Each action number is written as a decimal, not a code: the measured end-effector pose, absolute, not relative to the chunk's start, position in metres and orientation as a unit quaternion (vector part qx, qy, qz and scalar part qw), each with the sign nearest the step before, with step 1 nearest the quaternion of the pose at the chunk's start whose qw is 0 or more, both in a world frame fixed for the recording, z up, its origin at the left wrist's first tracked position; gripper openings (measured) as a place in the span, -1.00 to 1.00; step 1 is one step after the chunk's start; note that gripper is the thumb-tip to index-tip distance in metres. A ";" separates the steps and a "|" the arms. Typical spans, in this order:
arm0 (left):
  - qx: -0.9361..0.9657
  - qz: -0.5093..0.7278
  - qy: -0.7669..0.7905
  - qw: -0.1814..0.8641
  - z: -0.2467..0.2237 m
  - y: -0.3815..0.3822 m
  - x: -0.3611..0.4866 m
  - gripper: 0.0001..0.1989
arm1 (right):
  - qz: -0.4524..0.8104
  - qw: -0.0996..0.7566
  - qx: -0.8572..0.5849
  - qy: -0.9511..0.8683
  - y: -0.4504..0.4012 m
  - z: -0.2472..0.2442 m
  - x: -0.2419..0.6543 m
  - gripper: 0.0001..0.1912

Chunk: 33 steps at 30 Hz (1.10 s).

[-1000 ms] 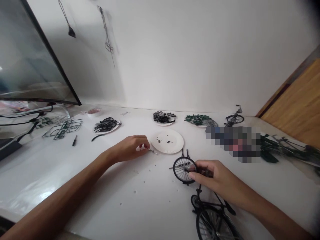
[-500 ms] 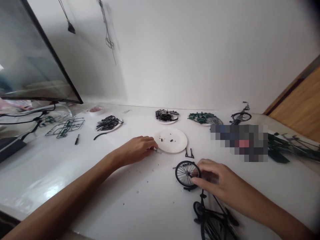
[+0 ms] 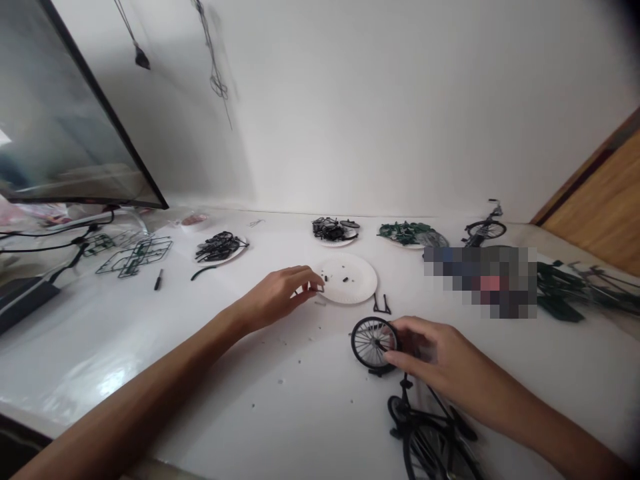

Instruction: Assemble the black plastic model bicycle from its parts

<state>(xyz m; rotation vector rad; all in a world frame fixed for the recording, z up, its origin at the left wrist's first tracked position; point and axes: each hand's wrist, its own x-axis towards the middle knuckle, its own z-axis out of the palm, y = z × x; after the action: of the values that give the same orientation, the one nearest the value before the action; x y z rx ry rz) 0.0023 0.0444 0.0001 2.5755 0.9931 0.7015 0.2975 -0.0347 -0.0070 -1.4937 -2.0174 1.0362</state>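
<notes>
Two hands are busy: my right hand [image 3: 430,350] curls, fingers on the rim of a spoked black wheel [image 3: 363,340] at its left, while my left hand [image 3: 280,297] presses its fingertips together, hiding anything held, beside a paper plate [image 3: 360,280]. A slip could knock the wheel or flick away something small.

Paper plate [image 3: 345,278] at your 12, wheel [image 3: 374,343] just in front of it at 1, bike frame [image 3: 425,433] at 2, just beside the wheel. Parts plates [image 3: 334,244] behind, along the wall [image 3: 380,113]; sprue frame [image 3: 134,257] at 10, monitor [image 3: 65,113] behind it.
</notes>
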 end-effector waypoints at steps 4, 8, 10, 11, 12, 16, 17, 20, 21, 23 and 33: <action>0.858 0.318 0.324 0.242 -0.001 0.037 0.015 -0.82 | 0.345 0.243 -0.551 -0.720 -0.035 -0.007 0.296 -0.68; 0.748 0.416 0.300 0.422 -0.005 0.027 0.034 -0.85 | 0.124 0.359 -0.536 -0.754 -0.040 0.006 0.297 -0.83; 0.671 0.458 0.281 0.511 -0.005 0.019 0.045 -0.79 | 0.034 0.399 -0.498 -0.769 -0.044 0.012 0.295 -0.87; 0.645 0.467 0.273 0.539 -0.005 0.014 0.051 -0.77 | 0.013 0.407 -0.480 -0.777 -0.045 0.013 0.294 -0.86; 0.632 0.473 0.267 0.552 -0.005 0.009 0.055 -0.77 | 0.007 0.408 -0.464 -0.787 -0.046 0.014 0.291 -0.83; 0.736 0.492 0.228 0.405 -0.001 -0.010 0.064 -0.89 | 0.074 0.396 -0.407 -0.820 -0.052 0.014 0.280 -0.70; 0.780 0.491 0.196 0.333 0.000 -0.013 0.064 -0.89 | 0.099 0.396 -0.396 -0.822 -0.054 0.014 0.277 -0.69; 0.861 0.469 0.099 0.168 0.001 -0.019 0.063 -0.79 | 0.155 0.406 -0.373 -0.820 -0.057 0.015 0.272 -0.71; 0.869 0.467 0.084 0.140 0.002 -0.020 0.063 -0.77 | 0.163 0.417 -0.362 -0.818 -0.057 0.015 0.272 -0.72; 0.874 0.465 0.075 0.115 0.003 -0.021 0.063 -0.74 | 0.166 0.444 -0.340 -0.812 -0.055 0.014 0.273 -0.74; 0.893 0.323 0.269 0.160 -0.001 -0.002 0.048 -0.75 | 0.056 0.417 -0.462 -0.780 -0.035 0.009 0.302 -0.81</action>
<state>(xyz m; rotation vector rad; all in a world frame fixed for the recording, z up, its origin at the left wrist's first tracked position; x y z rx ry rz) 0.0484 -0.0023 -0.0012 2.5513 0.7673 0.9227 0.3023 -0.0345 0.0088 -1.1603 -1.9583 0.1394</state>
